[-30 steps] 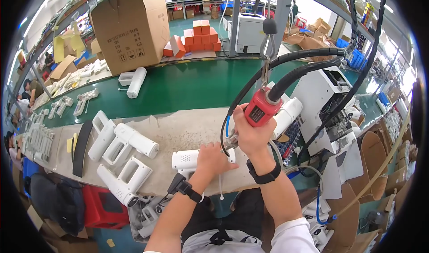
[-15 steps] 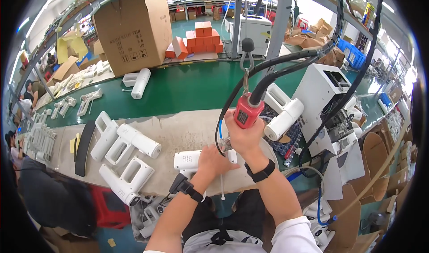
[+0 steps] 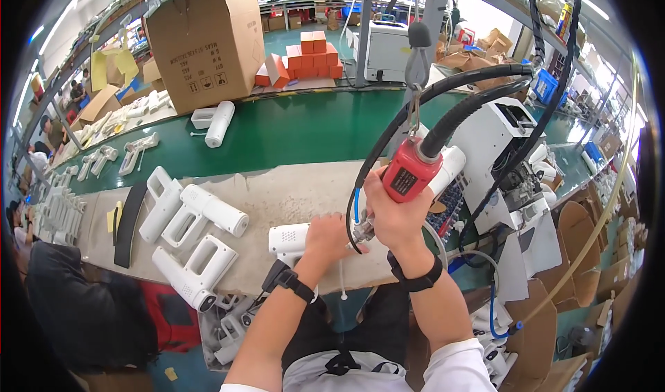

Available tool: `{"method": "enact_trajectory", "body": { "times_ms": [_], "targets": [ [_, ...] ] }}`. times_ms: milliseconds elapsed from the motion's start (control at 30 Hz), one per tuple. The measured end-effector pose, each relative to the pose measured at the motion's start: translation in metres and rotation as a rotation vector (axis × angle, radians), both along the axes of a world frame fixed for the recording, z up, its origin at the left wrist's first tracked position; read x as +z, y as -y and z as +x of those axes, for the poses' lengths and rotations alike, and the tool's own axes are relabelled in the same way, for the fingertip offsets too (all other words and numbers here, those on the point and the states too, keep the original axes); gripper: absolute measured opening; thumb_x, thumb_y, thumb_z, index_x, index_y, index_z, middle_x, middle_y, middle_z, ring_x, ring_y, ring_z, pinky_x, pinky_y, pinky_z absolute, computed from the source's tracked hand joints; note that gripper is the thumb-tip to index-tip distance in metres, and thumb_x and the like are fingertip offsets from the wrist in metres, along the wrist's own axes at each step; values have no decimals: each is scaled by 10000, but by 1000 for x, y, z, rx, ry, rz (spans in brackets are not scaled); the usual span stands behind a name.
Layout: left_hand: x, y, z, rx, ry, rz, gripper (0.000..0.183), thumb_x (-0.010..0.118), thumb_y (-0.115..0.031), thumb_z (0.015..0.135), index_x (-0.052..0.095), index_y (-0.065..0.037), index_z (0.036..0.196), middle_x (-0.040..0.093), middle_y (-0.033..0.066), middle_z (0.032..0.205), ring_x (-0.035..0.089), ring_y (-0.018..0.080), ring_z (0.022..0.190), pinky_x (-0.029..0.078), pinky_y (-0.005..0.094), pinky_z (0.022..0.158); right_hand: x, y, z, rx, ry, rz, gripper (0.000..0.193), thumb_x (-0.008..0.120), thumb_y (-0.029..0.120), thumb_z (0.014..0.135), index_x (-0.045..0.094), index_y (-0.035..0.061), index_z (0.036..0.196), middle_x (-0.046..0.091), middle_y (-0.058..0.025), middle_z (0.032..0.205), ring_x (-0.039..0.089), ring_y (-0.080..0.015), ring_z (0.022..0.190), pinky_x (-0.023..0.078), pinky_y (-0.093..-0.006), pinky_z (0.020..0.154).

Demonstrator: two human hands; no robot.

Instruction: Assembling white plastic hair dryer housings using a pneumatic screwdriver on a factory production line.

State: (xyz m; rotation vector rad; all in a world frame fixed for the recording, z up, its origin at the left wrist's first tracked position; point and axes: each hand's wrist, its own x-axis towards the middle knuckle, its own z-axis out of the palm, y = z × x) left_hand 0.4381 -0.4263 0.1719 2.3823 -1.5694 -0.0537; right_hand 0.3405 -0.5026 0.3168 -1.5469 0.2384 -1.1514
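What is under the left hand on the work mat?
Under the left hand lies a white plastic housing on the beige mat. Its right end is covered by the hand and the red power screwdriver.

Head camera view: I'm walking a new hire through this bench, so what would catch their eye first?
The red power screwdriver, hung on thick black hoses, gripped in the right hand at centre. Beside it the left hand steadies a white plastic housing on the bench; more white housings lie to the left.

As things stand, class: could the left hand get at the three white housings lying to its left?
Probably yes: the left hand only rests on a white housing, and bare bench separates it from the three white housings.
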Motion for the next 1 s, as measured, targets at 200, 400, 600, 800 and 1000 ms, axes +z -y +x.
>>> {"method": "enact_trajectory", "body": {
  "times_ms": [200, 400, 600, 800, 1000],
  "targets": [
    [11, -17, 9, -72, 99, -86, 947, 753, -723, 492, 595, -33, 1121, 613, 144, 1064, 601, 294, 1008, 468, 419, 822, -16, -6, 10, -12, -163, 60, 155, 674, 103, 833, 588, 16, 738, 566, 16, 596, 518, -60, 498, 388, -235, 456],
    [53, -80, 53, 85, -32, 163, 939, 836, -582, 465, 569, -87, 1216, 611, 140, 1157, 586, 320, 1076, 458, 433, 904, -7, 0, 9, -35, -54, -11, 117, 664, 94, 844, 594, 18, 789, 566, 2, 594, 513, -68, 471, 401, -229, 441],
    [52, -66, 37, 140, -221, 277, 908, 844, -572, 468, 584, -53, 1166, 653, 167, 1071, 628, 333, 1008, 495, 392, 881, 53, -26, 28, 62, 68, -16, 98, 651, 73, 856, 594, 11, 806, 558, 0, 584, 503, -65, 452, 392, -215, 426],
    [50, -64, 33, 191, -303, 202, 962, 816, -618, 461, 579, 2, 1157, 613, 155, 1099, 589, 309, 1059, 479, 406, 908, 14, -25, 73, 48, 20, 32, 133, 642, 90, 857, 608, 3, 761, 567, -1, 579, 504, -64, 448, 385, -218, 423],
    [31, -63, 41, 171, -233, 207, 1057, 836, -635, 415, 538, -10, 1213, 626, 159, 1141, 607, 302, 1068, 486, 380, 905, 3, -25, 91, 35, 0, 50, 154, 630, 87, 856, 588, 4, 735, 561, -13, 561, 506, -75, 438, 383, -225, 419]
  ]
}}
